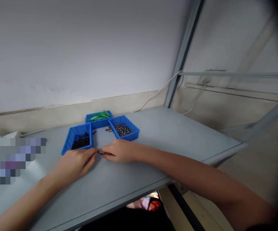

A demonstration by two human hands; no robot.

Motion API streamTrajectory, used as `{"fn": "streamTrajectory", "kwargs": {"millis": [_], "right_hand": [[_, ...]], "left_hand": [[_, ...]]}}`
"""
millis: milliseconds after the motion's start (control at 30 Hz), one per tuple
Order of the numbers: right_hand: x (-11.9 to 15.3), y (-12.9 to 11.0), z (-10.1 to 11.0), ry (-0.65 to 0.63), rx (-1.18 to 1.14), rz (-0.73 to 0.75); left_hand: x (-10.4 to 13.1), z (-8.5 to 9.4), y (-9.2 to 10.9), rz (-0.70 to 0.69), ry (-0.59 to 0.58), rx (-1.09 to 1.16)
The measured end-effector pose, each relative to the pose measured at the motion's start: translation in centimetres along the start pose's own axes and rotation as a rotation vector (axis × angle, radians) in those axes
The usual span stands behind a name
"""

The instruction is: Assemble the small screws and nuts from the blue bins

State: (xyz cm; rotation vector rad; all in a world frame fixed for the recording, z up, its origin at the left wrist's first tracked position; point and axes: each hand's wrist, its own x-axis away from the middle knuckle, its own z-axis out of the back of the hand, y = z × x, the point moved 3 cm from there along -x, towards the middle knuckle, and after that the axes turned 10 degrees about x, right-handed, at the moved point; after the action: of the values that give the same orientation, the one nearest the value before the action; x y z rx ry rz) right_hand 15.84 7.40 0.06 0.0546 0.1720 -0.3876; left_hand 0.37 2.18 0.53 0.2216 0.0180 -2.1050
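My left hand (75, 162) and my right hand (118, 150) rest on the grey table (168, 138), fingertips nearly meeting. Between them both pinch a small black screw (99, 153). Just beyond the hands stand three blue trays: the left blue tray (69, 138) holds several black screws, the right blue tray (135, 131) holds several silvery metal pieces, and the back blue tray (91, 122) holds green plastic pieces. A few loose pieces lie on the table between the trays.
A white wall rises behind the table. A white cable (158, 91) runs along the back towards a grey metal post (182, 57). The table's right edge drops off near a metal frame (237, 75). A blurred patch covers the far left.
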Motion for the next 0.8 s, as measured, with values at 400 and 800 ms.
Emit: {"fn": "streamTrajectory", "kwargs": {"millis": [400, 800], "right_hand": [[0.04, 0.01, 0.00, -0.007, -0.001, 0.000], [0.04, 0.14, 0.16, -0.014, 0.016, -0.032]], "left_hand": [[0.01, 0.11, -0.08, -0.036, 0.061, -0.013], [-0.10, 0.25, 0.16, 0.007, 0.018, 0.049]]}}
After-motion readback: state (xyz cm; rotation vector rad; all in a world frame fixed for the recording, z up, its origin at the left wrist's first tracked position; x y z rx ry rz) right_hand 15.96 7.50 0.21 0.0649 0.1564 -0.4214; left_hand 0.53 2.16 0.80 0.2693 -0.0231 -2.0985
